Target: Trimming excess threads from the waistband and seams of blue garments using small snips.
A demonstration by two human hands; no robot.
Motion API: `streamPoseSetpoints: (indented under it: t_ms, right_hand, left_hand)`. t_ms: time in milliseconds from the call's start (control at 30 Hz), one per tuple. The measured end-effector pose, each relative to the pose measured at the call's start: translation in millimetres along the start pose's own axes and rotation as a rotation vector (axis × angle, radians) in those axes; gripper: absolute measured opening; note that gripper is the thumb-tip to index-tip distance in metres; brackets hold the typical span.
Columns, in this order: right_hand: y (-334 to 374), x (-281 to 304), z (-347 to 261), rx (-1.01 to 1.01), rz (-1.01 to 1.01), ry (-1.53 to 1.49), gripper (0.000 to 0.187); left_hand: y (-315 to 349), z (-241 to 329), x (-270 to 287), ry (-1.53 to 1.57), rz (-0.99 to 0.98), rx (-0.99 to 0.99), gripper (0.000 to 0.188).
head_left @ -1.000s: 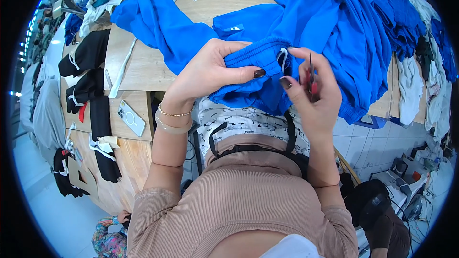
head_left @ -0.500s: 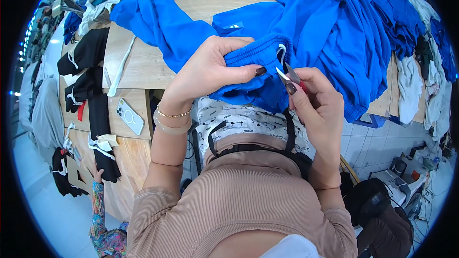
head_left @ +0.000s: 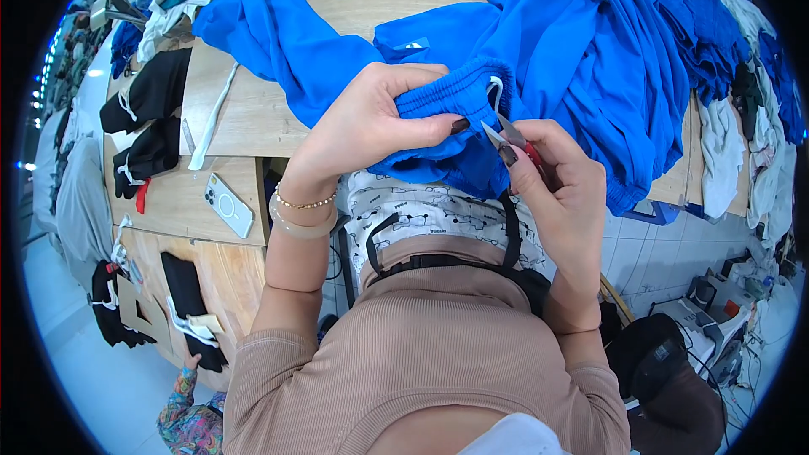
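Note:
My left hand [head_left: 371, 131] pinches the gathered elastic waistband of a bright blue garment [head_left: 447, 101], which has a white drawstring at its edge. My right hand [head_left: 560, 181] holds small thread snips [head_left: 506, 136] with a red handle. Their metal blades point at the waistband just beside my left thumb. The garment hangs over the front edge of a wooden table [head_left: 253, 109] toward my lap.
A big heap of blue garments [head_left: 624, 42] covers the table's right side, and another blue piece [head_left: 278, 34] lies at the left. A phone [head_left: 229, 205] rests on a lower shelf. Black garments [head_left: 152, 118] hang at the left. Another person's patterned sleeve [head_left: 187, 421] shows below.
My right hand has dropped and swung the snips from upright to pointing at the waistband. My left hand keeps its grip on the fabric.

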State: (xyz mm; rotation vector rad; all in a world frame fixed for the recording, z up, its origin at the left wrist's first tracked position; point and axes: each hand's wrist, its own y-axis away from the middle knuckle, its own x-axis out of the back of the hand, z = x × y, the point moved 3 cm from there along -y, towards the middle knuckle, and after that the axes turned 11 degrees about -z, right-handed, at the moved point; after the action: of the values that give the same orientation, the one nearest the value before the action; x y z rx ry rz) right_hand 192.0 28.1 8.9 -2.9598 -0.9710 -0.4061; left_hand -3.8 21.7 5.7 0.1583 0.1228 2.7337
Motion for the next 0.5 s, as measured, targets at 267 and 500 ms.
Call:
streamPoseSetpoints:
  t_ms: [267, 500]
  right_hand:
    - [-0.6, 0.4, -3.4, 0.004, -0.001, 0.065, 0.009]
    - [-0.7, -0.3, -1.5, 0.079, 0.04, 0.081, 0.011]
  left_hand:
    - [-0.5, -2.0, 1.7, -0.035, -0.017, -0.011, 0.025]
    - [-1.3, -2.6, -0.8, 0.071, -0.008, 0.031, 0.027]
